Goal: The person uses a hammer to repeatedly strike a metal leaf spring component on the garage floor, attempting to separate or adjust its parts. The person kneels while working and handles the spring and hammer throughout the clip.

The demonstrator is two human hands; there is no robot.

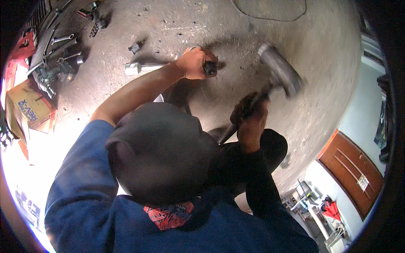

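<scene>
My left hand (pixel 193 63) is closed around a dark, short rod-like tool (pixel 210 68), whose blackened end sticks out of the fist; its other end is hidden. Beside that wrist a silvery metal bar with a cylindrical end (pixel 133 68) lies on the floor. My right hand (pixel 254 126) grips the dark handle of a hammer (pixel 282 71). The hammer's thick grey head is raised, slightly blurred, to the right of the left fist and apart from it. A large dark rounded shape (pixel 162 152) covers the middle of the view.
Wrenches (pixel 63 39) and several metal parts lie on the concrete floor (pixel 168 25) at the upper left, near a yellow-brown cardboard box (pixel 31 105). A small dark block (pixel 135 47) sits nearer. A thin cable (pixel 270 19) curves at the top. A brown door (pixel 354 168) stands at right.
</scene>
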